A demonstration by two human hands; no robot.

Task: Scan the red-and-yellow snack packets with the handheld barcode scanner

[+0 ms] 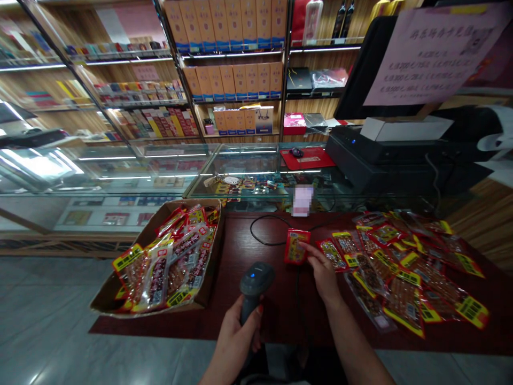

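My left hand (240, 326) is wrapped round the handle of a dark grey barcode scanner (256, 278), which shows a small blue light on top. In my right hand (324, 271) is a small red snack packet (295, 247) with a yellow and green middle, pinched by its right side above the dark red table. The scanner's head points toward the packet, a short way apart from it. To the right lies a loose pile of snack packets (404, 294) in red, yellow and clear wrapping. On the left, a cardboard box (214, 256) is heaped with similar packets.
Behind the dark red table (232, 235) runs a glass display counter (244, 160). A mouse (296, 152) rests on a red mat (320, 159) there. A monitor (356, 75) bearing a pink paper stands at the right. A black cable (252, 235) loops on the table.
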